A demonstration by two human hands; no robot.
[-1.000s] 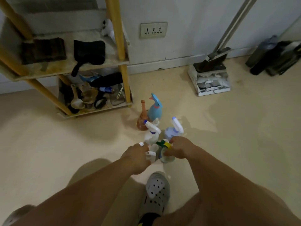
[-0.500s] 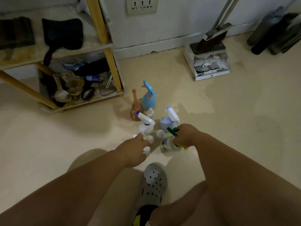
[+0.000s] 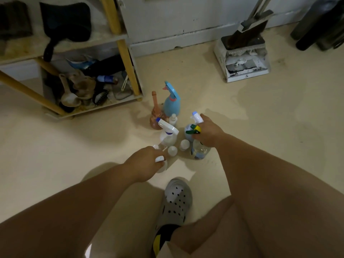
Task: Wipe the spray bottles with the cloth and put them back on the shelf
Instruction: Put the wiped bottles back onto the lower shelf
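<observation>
Several spray bottles stand in a cluster on the floor. My right hand (image 3: 208, 131) grips the green and yellow trigger head of a clear bottle (image 3: 200, 150). My left hand (image 3: 147, 162) holds a small white bottle (image 3: 161, 165) by its top, low by the floor. Between the hands stand a white sprayer with a blue nozzle (image 3: 167, 134) and two small white-capped bottles (image 3: 184, 145). Behind them are a light blue sprayer (image 3: 171, 101), a brown bottle (image 3: 156, 116) and a blue-tipped sprayer (image 3: 195, 117). No cloth is in sight.
A yellow-framed shelf (image 3: 119, 37) stands at upper left, its bottom tier crowded with brushes and scoops (image 3: 81, 88), a dark item (image 3: 65, 21) above. A dustpan with broom (image 3: 242, 58) leans by the wall. My grey clog (image 3: 176, 200) is below the bottles.
My right hand has taken the green-headed bottle by its trigger and shifted it a little to the right. My left hand stays on the small white bottle. The view has dipped closer.
</observation>
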